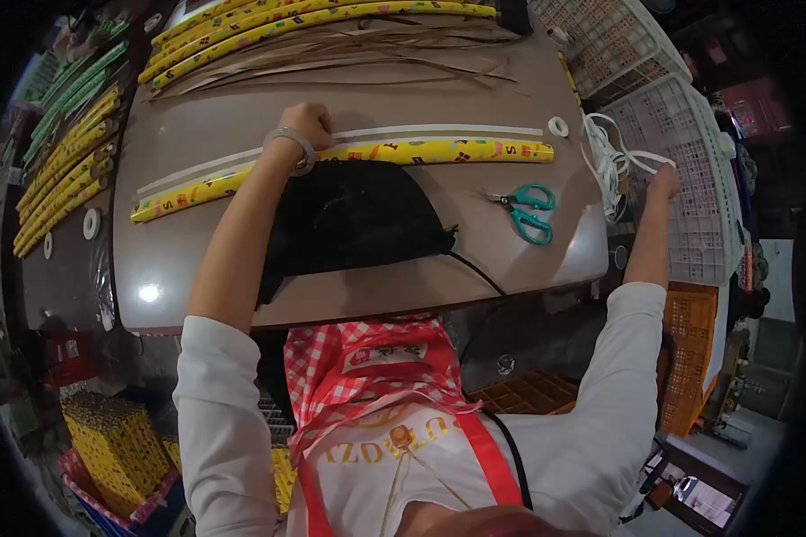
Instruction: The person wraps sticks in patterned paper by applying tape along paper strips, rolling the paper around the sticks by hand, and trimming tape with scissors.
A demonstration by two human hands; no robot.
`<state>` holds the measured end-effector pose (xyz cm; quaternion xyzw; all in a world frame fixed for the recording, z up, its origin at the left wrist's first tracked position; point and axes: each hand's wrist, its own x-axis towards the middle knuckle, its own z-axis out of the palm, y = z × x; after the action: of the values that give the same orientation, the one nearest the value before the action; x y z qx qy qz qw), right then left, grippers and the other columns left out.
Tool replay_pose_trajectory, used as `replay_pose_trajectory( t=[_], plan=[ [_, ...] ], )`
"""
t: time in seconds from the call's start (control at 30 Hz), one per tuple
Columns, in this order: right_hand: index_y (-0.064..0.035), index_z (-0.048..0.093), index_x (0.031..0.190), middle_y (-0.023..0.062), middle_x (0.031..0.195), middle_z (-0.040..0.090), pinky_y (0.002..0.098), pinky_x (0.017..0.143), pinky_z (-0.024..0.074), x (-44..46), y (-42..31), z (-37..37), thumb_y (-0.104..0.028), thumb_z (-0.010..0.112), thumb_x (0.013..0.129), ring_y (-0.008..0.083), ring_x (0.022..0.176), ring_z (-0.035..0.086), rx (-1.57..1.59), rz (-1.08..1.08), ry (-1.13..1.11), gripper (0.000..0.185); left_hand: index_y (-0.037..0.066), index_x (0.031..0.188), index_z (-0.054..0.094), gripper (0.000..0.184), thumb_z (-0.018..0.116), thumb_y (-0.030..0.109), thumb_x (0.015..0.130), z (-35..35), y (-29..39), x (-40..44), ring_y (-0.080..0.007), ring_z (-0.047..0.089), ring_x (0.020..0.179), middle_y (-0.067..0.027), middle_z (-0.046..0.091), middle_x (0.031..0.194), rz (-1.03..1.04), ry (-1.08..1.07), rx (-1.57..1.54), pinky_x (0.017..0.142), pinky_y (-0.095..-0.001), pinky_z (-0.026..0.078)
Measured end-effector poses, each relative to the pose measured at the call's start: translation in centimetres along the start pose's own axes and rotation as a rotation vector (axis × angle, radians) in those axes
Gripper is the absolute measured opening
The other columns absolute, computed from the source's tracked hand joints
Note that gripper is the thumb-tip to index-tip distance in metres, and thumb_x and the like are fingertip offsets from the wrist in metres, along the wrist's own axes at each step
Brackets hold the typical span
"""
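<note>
My left hand point(308, 122), with a pale band on the wrist, is closed in a fist over the table. It covers the middle of a long white strip point(439, 131); what is inside the fingers is hidden. Just below the strip lies a yellow patterned tube point(475, 152), crossed by my left forearm. Off the table's right side, my right hand point(664, 182) is closed on a white band point(647, 159) leading to a loose white bundle point(604, 166). Teal-handled scissors point(530, 211) lie partly opened beside a black cloth point(358, 215).
More yellow tubes point(331, 29) and brown strips point(349, 67) lie at the table's far side. Tubes point(67, 188) are also stacked on the left table. White baskets point(681, 170) stand at right, above an orange crate point(690, 358). A white tape roll point(558, 127) sits near the edge.
</note>
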<state>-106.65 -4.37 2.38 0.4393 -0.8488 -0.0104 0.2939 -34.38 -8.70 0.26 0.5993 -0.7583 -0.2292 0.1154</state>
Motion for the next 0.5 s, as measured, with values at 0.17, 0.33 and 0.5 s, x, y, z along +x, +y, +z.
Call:
replay_pose_trajectory(
  t=[0.17, 0.33, 0.5],
  plan=[
    [-0.0021, 0.056, 0.104, 0.0130, 0.090, 0.059, 0.0388, 0.058, 0.0452, 0.1, -1.9, -1.6, -0.026, 0.050, 0.084, 0.0243, 0.070, 0.056, 0.947, 0.755, -0.080, 0.032, 0.006, 0.074, 0.062, 0.022, 0.075, 0.016, 0.058, -0.2, 0.1, 0.0, -0.0193, 0.062, 0.064, -0.0074, 0.063, 0.068, 0.012, -0.020, 0.024, 0.061, -0.0294, 0.049],
    [0.0021, 0.059, 0.102, 0.0132, 0.090, 0.061, 0.0350, 0.077, 0.0440, -0.2, -3.8, 0.5, -0.024, 0.048, 0.084, 0.0243, 0.088, 0.055, 0.764, 0.469, -0.585, 0.034, 0.006, 0.075, 0.062, 0.023, 0.074, 0.015, 0.058, -0.8, 0.7, -0.2, -0.0186, 0.062, 0.064, -0.0071, 0.063, 0.068, -0.082, -0.094, -0.059, 0.061, -0.0286, 0.049],
    [-0.0026, 0.062, 0.099, 0.0081, 0.092, 0.061, 0.0292, 0.078, 0.0440, -9.8, -15.6, -11.4, -0.022, 0.053, 0.084, 0.0204, 0.087, 0.057, 1.144, -0.124, -0.227, 0.026, 0.006, 0.075, 0.062, 0.020, 0.072, 0.013, 0.059, -0.3, 0.0, 0.2, -0.0183, 0.062, 0.065, -0.0077, 0.063, 0.069, -0.027, -0.060, 0.002, 0.061, -0.0287, 0.048]
  ],
)
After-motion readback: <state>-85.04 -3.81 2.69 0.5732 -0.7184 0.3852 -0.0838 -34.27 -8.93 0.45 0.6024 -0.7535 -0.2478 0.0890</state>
